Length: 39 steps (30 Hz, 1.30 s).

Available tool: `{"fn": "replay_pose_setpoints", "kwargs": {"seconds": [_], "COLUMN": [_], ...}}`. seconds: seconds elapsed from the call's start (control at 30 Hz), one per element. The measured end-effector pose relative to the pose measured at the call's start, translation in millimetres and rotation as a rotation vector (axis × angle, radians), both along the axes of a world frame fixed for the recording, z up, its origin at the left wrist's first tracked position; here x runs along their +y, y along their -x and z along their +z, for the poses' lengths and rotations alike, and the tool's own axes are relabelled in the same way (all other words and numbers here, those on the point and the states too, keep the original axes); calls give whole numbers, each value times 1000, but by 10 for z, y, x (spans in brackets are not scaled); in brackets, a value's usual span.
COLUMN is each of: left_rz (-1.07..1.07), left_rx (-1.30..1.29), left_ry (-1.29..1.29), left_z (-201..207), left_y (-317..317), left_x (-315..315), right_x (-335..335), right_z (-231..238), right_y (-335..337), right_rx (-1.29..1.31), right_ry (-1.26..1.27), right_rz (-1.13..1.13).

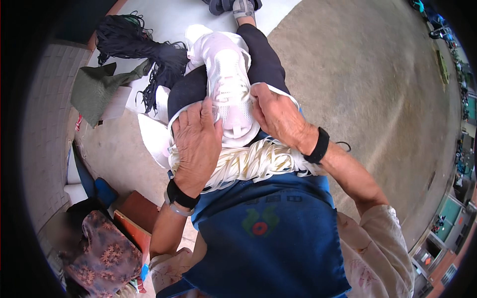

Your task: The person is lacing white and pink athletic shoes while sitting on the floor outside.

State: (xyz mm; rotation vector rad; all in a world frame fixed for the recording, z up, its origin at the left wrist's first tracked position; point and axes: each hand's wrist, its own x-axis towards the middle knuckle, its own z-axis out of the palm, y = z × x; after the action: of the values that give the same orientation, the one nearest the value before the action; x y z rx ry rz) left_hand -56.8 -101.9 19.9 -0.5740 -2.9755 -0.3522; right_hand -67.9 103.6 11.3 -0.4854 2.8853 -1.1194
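A white mesh sneaker (229, 84) lies sole-down on my lap, toe pointing away from me. My left hand (197, 141) presses flat against the shoe's left side near the heel, fingers together. My right hand (277, 115) grips the shoe's right edge at the collar, thumb on the tongue. A bundle of cream-white laces (253, 164) lies across my lap just below the shoe, on a blue apron (268, 233). Both wrists wear black bands.
A pile of black laces (136, 42) and a green cloth (97, 89) lie on the floor at the upper left. A white shoe part (154, 136) sits beside my left knee. A floral bag (102, 258) and a brown box (136, 216) stand at lower left. Concrete ground spreads right.
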Motion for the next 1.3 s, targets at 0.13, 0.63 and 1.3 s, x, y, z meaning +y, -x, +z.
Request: {"fn": "replay_pose_setpoints", "kwargs": {"seconds": [0.13, 0.63, 1.3], "left_rz": [-47, -29, -20], "left_rx": [130, 6, -176], "left_ry": [-30, -144, -317], "left_z": [27, 241, -37], "left_y": [37, -192, -153], "left_x": [51, -59, -31], "right_x": [132, -23, -34], "right_z": [-13, 220, 267], "right_y": [-163, -147, -94], "right_rx": [259, 552, 198], "right_ry": [-115, -597, -39], "right_rz": [75, 311, 196]}}
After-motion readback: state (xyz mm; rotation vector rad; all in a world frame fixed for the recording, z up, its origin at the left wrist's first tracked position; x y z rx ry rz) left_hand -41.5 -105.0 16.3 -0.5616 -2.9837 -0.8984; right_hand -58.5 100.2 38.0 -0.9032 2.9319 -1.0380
